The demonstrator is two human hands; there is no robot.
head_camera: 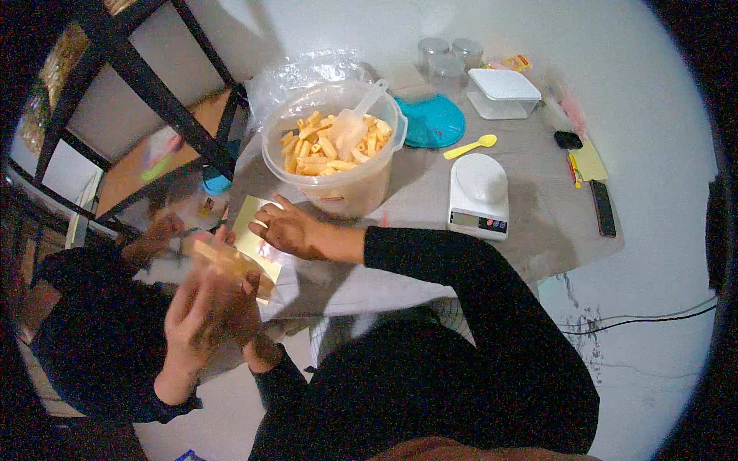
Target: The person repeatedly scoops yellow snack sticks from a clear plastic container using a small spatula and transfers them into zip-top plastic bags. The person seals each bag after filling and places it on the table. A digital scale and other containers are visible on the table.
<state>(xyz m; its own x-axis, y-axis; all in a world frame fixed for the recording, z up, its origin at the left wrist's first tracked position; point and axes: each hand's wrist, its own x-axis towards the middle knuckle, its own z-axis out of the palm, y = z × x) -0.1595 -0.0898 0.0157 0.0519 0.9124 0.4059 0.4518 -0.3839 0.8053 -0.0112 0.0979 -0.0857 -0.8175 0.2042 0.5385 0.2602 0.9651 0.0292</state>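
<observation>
My right hand [285, 230] lies palm down over a gold flat pouch [249, 222] at the table's left edge, its fingers apart and slightly bent. My left hand [245, 314] is low at the left, blurred and mostly hidden behind a co-worker's hand [196, 314]. Around these two hands is a blurred packet [222, 256] with yellowish contents; which hand grips it is unclear. Just beyond my right hand stands a clear plastic tub [351, 193] of tube-shaped, orange-yellow pasta pieces [311, 155]. A translucent scoop [349, 129] stands tilted in them.
A white digital kitchen scale [478, 196] stands to the right, below a yellow spoon [470, 147] and a teal lid [432, 121]. Behind are a white-lidded container [504, 92] and jars [444, 63]. A phone [603, 208] lies at the right edge. A black-framed shelf [144, 86] rises left.
</observation>
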